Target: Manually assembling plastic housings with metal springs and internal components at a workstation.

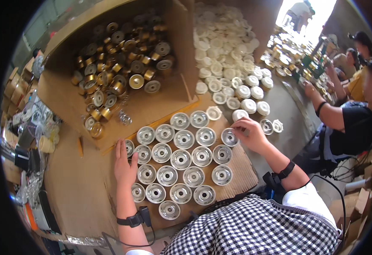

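While the left edge of the frame is crowded with crumpled clear plastic bags (32,172), the brown surface (71,191) begins just beside them and carries a thin orange stick (80,147).

At the upper left stands a large cardboard box (52,95), its front side low and open; in it lie, in a loose heap, many spool-like metal parts (117,87), with gold bodies and silver round ends.

Below the box, the left hand (125,166) lies flat with its fingers nearly straight and grasping nothing, at the left border of the silver cups (181,160). These cups fill the centre of the frame in close, uneven rows. Each is round and shiny inside, with a pale rim and a small dark hole in its middle, the open side upward.

In the upper middle, between two cardboard walls, is a heap of white plastic rings and caps (224,46), which spreads downward out of them.

Right of centre, the right hand (252,135) has its fingers bent at the rim of the rightmost silver cup (229,137); I cannot tell if they grip it.
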`<state>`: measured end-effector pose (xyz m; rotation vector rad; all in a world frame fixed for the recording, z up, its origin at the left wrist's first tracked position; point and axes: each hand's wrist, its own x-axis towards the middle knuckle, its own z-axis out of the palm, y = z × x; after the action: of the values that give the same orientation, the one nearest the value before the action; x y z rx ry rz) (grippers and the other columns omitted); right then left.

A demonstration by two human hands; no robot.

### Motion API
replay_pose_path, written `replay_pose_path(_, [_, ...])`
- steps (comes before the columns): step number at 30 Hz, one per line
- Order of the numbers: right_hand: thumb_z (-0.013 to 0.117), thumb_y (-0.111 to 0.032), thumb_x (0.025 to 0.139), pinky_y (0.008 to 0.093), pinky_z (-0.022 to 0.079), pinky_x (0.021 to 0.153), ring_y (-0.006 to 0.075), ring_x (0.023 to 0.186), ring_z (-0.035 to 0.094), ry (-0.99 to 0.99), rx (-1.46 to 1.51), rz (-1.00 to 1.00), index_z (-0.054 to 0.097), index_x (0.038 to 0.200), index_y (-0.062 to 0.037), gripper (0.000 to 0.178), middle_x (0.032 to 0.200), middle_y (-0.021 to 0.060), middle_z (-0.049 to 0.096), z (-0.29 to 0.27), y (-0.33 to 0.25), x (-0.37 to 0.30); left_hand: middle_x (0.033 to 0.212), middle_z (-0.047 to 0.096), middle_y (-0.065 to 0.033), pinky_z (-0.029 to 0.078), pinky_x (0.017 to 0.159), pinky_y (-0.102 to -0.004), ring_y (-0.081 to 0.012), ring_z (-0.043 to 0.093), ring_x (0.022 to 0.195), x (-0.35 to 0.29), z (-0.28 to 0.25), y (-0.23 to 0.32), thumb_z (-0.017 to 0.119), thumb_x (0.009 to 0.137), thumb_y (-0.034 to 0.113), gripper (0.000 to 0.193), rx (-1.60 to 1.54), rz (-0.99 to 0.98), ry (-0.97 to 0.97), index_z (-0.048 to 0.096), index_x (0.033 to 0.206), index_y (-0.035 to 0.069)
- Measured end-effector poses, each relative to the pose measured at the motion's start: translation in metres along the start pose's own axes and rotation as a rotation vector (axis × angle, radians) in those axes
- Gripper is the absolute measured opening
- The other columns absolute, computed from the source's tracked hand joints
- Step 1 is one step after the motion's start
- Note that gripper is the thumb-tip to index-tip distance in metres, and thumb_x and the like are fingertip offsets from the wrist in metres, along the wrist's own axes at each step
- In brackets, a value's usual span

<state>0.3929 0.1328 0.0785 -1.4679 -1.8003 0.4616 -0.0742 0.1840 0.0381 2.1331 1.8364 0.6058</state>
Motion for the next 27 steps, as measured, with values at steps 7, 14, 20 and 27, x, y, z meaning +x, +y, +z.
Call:
replay_pose_path(7, [0.073,-0.008,0.089,0.0353,0.055,0.073,0.0264,0.081,0.067,0.205,-0.171,0.114,0.074,0.104,-0.0081,0.015,0.097,0.0084,0.069,-0.057,0.041,0.001,0.169,0.023,-0.0131,0.029,0.123,-0.0441,-0.0346,0.028,0.154,0.009,0.001,0.006,0.048,0.106,0.043,0.070,-0.084,0.072,-0.078,0.026,0.162,0.007])
replay_pose_path(14, [0.082,-0.032,0.079,0.0430,0.050,0.098,0.0310,0.119,0.057,-0.086,-0.569,0.121,0.078,0.094,-0.0102,0.027,0.098,0.0110,0.073,-0.030,0.053,0.095,0.159,0.041,-0.0179,0.028,0.122,-0.0495,-0.0403,0.036,0.147,0.007,-0.016,0.057,0.058,0.102,0.031,0.059,0.068,0.150,0.192,0.043,0.152,0.003])
replay_pose_path(20, [0.086,-0.027,0.072,0.0432,0.050,0.096,0.0337,0.109,0.063,-0.404,-0.904,0.183,0.075,0.103,-0.0043,0.040,0.090,0.0193,0.073,-0.007,0.072,0.145,0.131,0.064,-0.0147,0.043,0.110,-0.0460,-0.0369,0.055,0.129,0.019,-0.008,0.188,0.074,0.087,0.015,0.047,-0.040,0.554,0.046,0.063,0.131,0.004])
replay_pose_path(27, [0.083,-0.024,0.080,0.0443,0.055,0.087,0.0389,0.101,0.070,-0.024,-0.113,0.263,0.065,0.126,-0.0049,0.053,0.106,0.0222,0.072,-0.072,0.032,0.072,0.127,0.065,-0.0133,0.045,0.107,-0.0452,-0.0348,0.057,0.124,0.094,0.069,0.248,0.077,0.083,0.017,0.048,-0.099,0.619,-0.123,0.065,0.128,0.004])
